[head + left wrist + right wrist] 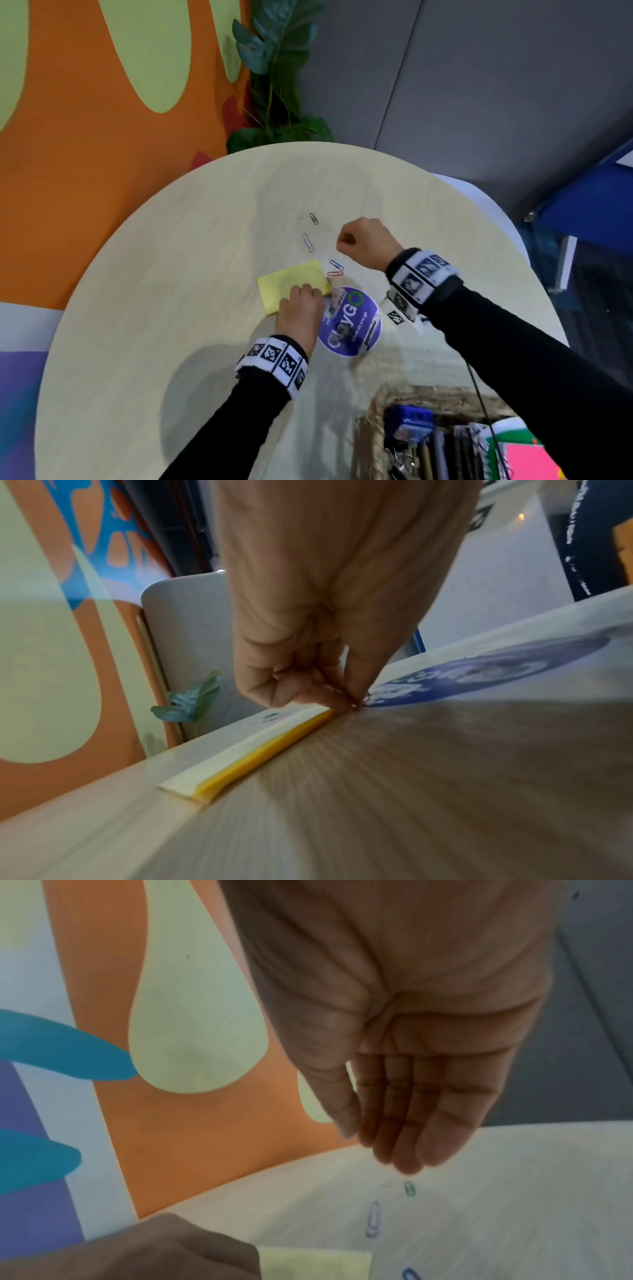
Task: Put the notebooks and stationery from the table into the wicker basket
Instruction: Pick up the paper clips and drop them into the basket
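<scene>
A yellow sticky note pad (291, 282) (260, 753) lies flat on the round table (171, 308). My left hand (318, 294) (346, 702) is curled, thumb and forefinger pinching the pad's near right corner; a small wire loop shows at the thumb tip. Loose paperclips lie beyond the pad: green (313, 218) (409, 1188), pink (308, 242) (373, 1219), blue (336, 264) and red (335, 273). My right hand (342, 241) (377, 1145) hovers just above the clips, fingers straight and together, pointing down, palm bare. The wicker basket (373, 428) stands at the table's near right edge.
A round purple sticker (349, 322) is stuck on the table beside my left hand. The basket holds a blue box (409, 423), spiral notebooks and a pink pad (527, 462). A potted plant (274, 68) and the orange wall stand behind the table.
</scene>
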`<state>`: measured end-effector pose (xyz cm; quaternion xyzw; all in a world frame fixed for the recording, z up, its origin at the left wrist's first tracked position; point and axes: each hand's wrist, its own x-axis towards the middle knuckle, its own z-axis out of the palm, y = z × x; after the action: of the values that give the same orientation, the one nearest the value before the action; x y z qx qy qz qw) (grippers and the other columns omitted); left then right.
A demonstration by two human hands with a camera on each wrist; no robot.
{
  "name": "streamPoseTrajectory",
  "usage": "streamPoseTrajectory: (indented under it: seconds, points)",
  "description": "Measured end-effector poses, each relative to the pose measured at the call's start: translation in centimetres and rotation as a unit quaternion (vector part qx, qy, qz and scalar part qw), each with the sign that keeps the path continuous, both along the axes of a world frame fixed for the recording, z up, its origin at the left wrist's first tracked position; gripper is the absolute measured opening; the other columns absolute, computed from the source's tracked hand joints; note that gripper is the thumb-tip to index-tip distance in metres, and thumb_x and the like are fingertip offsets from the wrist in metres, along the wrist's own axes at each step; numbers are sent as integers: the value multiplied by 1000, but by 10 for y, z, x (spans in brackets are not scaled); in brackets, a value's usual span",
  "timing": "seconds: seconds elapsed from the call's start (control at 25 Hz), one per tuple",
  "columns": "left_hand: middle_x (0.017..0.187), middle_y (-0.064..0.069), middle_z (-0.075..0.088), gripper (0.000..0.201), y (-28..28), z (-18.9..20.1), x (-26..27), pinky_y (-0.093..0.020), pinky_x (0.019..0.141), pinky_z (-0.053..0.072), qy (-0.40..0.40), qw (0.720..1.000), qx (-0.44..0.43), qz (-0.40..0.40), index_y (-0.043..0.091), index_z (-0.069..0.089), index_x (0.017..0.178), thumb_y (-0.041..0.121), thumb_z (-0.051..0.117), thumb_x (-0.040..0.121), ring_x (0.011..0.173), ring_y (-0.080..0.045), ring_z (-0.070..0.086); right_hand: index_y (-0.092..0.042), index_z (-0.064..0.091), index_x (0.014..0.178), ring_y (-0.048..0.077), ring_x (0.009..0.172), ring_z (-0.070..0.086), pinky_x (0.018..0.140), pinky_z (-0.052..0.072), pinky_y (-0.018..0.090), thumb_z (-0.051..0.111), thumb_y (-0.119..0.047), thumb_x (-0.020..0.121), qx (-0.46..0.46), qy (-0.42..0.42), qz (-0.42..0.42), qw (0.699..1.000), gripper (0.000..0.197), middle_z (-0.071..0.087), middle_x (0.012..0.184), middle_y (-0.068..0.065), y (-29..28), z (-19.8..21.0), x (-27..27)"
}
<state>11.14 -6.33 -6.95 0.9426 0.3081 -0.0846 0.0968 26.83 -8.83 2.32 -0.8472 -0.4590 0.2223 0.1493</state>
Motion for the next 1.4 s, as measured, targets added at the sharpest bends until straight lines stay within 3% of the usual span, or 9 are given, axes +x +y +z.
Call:
streamPoseTrajectory:
  seconds: [0.12,0.24,0.36,0.52,0.6,0.76,0.96,1.16,1.4]
  points:
    - [67,-3,63,29,1,8,-10,-29,42,45,-30,999,-11,-5,13,65,69,13,88,50,59,-21,60,2,69,93,32,95,66,79,52,33,56,-11,87,-31,-9,-22,999,20,72,98,19,50,-29,-4]
    - [93,-6,62,12,-5,13,-32,-37,68,52,-118,987,-93,50,11,62,96,20,57,88,84,-24,58,3,66,96,33,92,68,70,51,30,64,-19,85,-100,-13,-56,993,26,70,99,19,79,-55,-10]
    - [88,2,59,28,-23,14,-80,-28,74,47,-198,965,-155,79,18,58,89,33,34,91,81,-16,55,3,63,103,32,96,67,73,52,31,66,-23,85,-134,-25,-85,987,31,68,106,17,90,-72,-12]
    - [80,10,56,5,-62,5,-139,-15,73,38,-230,942,-202,136,35,44,83,33,40,85,75,-2,49,-3,59,72,34,98,67,81,54,37,67,-20,83,-141,-23,-85,986,21,69,108,17,93,-67,-13]
    - [78,14,59,6,-79,7,-154,-8,70,36,-225,933,-234,157,36,44,83,31,47,86,76,6,49,-1,64,83,33,97,67,79,53,35,66,-18,83,-136,-30,-61,988,18,70,105,18,82,-46,-15]
    - [72,11,68,9,-91,30,-156,1,63,38,-230,918,-275,172,24,59,85,17,64,88,81,-2,61,0,71,89,19,71,60,75,52,28,65,-10,81,-55,-15,42,998,14,62,68,7,16,47,-31]
    - [73,12,66,14,-95,75,-143,5,63,38,-281,912,-263,139,17,61,86,5,66,84,77,5,61,-13,69,84,13,68,54,67,41,27,64,-13,80,-53,-14,164,985,6,67,74,-1,-142,114,-88]
    - [73,18,68,12,-119,128,-146,4,65,42,-336,895,-265,128,21,67,92,11,65,85,81,8,61,-11,71,83,25,84,67,75,49,28,59,-7,79,-225,52,200,952,13,74,87,9,-245,54,-153]
    - [94,18,68,14,-167,160,-169,-4,65,47,-322,898,-289,81,26,68,83,11,67,83,85,7,63,0,68,98,30,82,64,65,45,29,52,1,86,-316,38,191,928,19,67,97,16,-262,-25,-181]
